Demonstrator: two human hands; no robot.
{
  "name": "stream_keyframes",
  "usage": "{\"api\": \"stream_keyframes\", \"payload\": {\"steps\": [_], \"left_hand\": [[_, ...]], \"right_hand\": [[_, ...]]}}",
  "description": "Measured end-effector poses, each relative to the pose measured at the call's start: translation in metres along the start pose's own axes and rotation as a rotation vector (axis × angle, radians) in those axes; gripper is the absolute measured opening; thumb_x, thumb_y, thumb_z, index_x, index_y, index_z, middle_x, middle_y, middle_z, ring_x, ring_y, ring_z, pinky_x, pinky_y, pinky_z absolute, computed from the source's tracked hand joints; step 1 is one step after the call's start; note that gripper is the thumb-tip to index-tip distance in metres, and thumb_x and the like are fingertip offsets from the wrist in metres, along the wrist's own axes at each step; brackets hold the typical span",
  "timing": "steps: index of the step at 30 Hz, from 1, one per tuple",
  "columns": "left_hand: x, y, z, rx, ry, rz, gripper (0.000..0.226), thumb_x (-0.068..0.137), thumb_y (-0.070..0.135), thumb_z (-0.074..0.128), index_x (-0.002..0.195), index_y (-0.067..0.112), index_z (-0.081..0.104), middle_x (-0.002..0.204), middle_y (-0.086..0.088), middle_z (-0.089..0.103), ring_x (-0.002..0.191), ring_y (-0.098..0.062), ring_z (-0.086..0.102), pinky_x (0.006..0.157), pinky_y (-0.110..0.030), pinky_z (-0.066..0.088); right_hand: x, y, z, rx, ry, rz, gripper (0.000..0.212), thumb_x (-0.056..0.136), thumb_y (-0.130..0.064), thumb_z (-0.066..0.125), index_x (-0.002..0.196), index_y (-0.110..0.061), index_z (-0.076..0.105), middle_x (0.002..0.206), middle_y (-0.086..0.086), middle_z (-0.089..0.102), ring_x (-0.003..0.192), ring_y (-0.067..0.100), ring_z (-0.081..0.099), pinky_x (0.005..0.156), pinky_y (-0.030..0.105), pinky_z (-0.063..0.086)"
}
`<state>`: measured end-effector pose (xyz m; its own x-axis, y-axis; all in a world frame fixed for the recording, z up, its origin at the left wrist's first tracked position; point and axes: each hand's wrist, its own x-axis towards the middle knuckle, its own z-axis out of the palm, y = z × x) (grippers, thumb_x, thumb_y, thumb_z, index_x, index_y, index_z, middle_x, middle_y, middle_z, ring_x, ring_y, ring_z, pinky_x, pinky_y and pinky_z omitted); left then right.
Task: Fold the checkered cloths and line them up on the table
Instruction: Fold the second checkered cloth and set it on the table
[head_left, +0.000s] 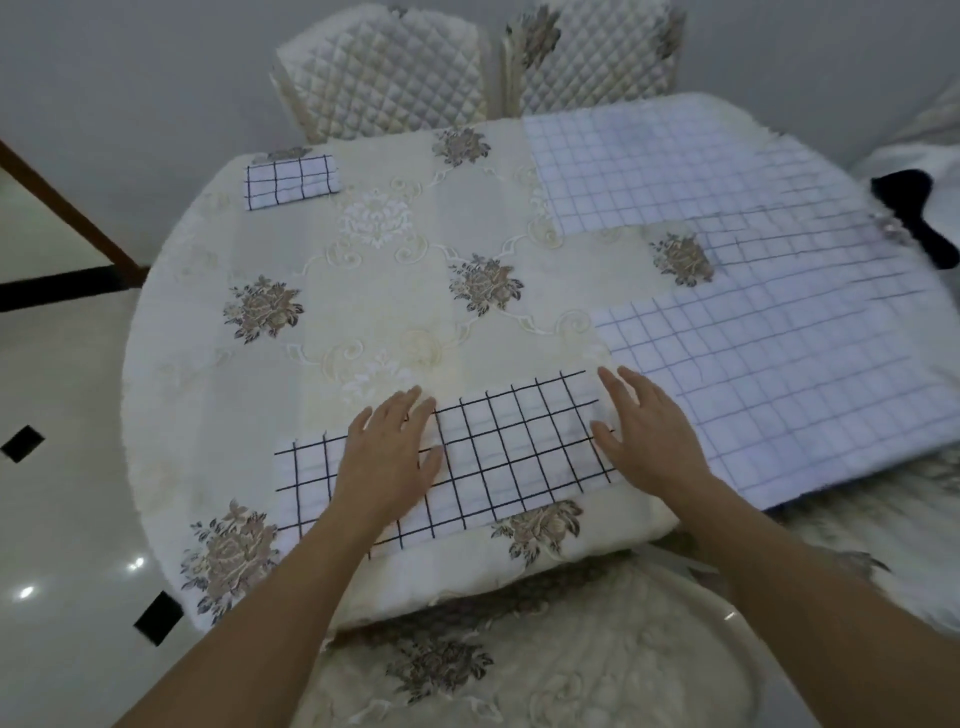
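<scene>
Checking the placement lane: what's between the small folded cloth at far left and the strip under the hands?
Head view: only bare floral tablecloth between the folded cloth and the checkered strip; no other cloth there.

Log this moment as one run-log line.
near cloth: strip-folded | left hand: flat on it | right hand: flat on it | folded cloth: far left | unfolded cloths: right

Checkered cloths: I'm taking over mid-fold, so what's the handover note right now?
Left hand and right hand lie flat, open, on a long folded strip at the near edge of the table.
Done: one small folded cloth at far left.
Left: finish the strip, fold the spread cloths overlapping on the right, line all up.
</scene>
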<state>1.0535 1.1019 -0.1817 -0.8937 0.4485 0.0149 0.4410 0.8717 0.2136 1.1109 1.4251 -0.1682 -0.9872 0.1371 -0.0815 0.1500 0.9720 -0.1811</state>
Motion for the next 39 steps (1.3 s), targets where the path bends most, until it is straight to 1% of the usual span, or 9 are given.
{"api": "stream_keyframes", "payload": {"steps": [3, 7, 10, 12, 17, 23, 29, 34, 39], "left_hand": [[0.038, 0.033, 0.003, -0.039, -0.023, 0.315, 0.050, 0.090, 0.034, 0.060, 0.137, 0.017, 0.055, 0.145, -0.005, 0.053, 0.132, -0.028, 0.051, 0.108, -0.051, 0.040], [0.096, 0.077, 0.012, -0.033, -0.160, 0.636, 0.047, 0.089, 0.027, 0.071, 0.132, 0.015, 0.059, 0.138, -0.007, 0.059, 0.123, -0.029, 0.058, 0.094, -0.047, 0.050], [0.137, 0.106, 0.021, -0.001, -0.183, 0.808, 0.047, 0.083, 0.025, 0.078, 0.127, 0.013, 0.064, 0.131, -0.009, 0.063, 0.115, -0.031, 0.063, 0.087, -0.045, 0.054], [0.158, 0.122, 0.028, 0.015, -0.218, 0.900, 0.046, 0.082, 0.024, 0.079, 0.125, 0.012, 0.065, 0.129, -0.010, 0.064, 0.113, -0.032, 0.063, 0.087, -0.045, 0.054], [0.184, 0.145, 0.044, -0.004, -0.332, 1.071, 0.041, 0.077, 0.017, 0.081, 0.115, 0.009, 0.069, 0.119, -0.012, 0.067, 0.100, -0.032, 0.067, 0.082, -0.046, 0.055], [0.196, 0.150, 0.052, 0.002, -0.382, 1.089, 0.033, 0.077, 0.017, 0.080, 0.109, 0.015, 0.072, 0.111, -0.004, 0.066, 0.092, -0.026, 0.062, 0.076, -0.040, 0.053], [0.202, 0.155, 0.052, -0.005, -0.409, 1.075, 0.030, 0.074, 0.017, 0.081, 0.102, 0.015, 0.072, 0.100, -0.006, 0.064, 0.085, -0.027, 0.060, 0.069, -0.039, 0.051], [0.204, 0.159, 0.048, -0.006, -0.445, 1.062, 0.032, 0.072, 0.019, 0.085, 0.101, 0.016, 0.071, 0.096, -0.006, 0.060, 0.086, -0.025, 0.057, 0.069, -0.036, 0.045], [0.214, 0.177, 0.044, -0.019, -0.477, 1.007, 0.019, 0.078, 0.015, 0.081, 0.095, 0.013, 0.073, 0.100, -0.008, 0.060, 0.091, -0.026, 0.057, 0.074, -0.040, 0.048]], "right_hand": [[-0.015, 0.011, -0.005, 0.006, 0.081, 0.053, 0.061, 0.092, -0.038, 0.061, 0.144, -0.010, 0.045, 0.137, 0.016, 0.054, 0.120, 0.033, 0.055, 0.096, 0.046, 0.048], [-0.029, 0.016, 0.004, 0.059, 0.103, 0.142, 0.050, 0.089, -0.033, 0.064, 0.133, -0.010, 0.056, 0.124, 0.013, 0.062, 0.107, 0.031, 0.059, 0.086, 0.044, 0.051], [-0.031, 0.014, 0.016, 0.051, 0.137, 0.193, 0.042, 0.088, -0.033, 0.066, 0.123, -0.011, 0.060, 0.110, 0.011, 0.064, 0.095, 0.031, 0.061, 0.073, 0.042, 0.053], [-0.029, 0.011, 0.023, 0.046, 0.148, 0.227, 0.036, 0.087, -0.033, 0.066, 0.115, -0.012, 0.062, 0.100, 0.010, 0.062, 0.087, 0.029, 0.059, 0.066, 0.040, 0.050], [-0.022, 0.002, 0.038, 0.115, 0.146, 0.346, 0.029, 0.086, -0.035, 0.068, 0.104, -0.014, 0.061, 0.093, 0.006, 0.058, 0.080, 0.025, 0.054, 0.061, 0.036, 0.044], [-0.016, -0.001, 0.044, 0.174, 0.107, 0.425, 0.028, 0.086, -0.039, 0.069, 0.096, -0.015, 0.058, 0.091, 0.005, 0.058, 0.081, 0.025, 0.055, 0.066, 0.038, 0.042], [-0.006, 0.003, 0.041, 0.306, -0.021, 0.504, 0.028, 0.096, -0.046, 0.055, 0.098, -0.018, 0.052, 0.098, 0.001, 0.061, 0.093, 0.025, 0.055, 0.079, 0.039, 0.041], [0.000, 0.006, 0.038, 0.375, -0.088, 0.491, 0.025, 0.097, -0.043, 0.053, 0.085, -0.022, 0.046, 0.096, 0.001, 0.057, 0.089, 0.024, 0.055, 0.078, 0.039, 0.044], [0.005, 0.020, 0.027, 0.451, -0.007, 0.448, 0.020, 0.097, -0.035, 0.054, 0.091, -0.016, 0.054, 0.094, 0.003, 0.052, 0.082, 0.022, 0.052, 0.070, 0.039, 0.047]]}}
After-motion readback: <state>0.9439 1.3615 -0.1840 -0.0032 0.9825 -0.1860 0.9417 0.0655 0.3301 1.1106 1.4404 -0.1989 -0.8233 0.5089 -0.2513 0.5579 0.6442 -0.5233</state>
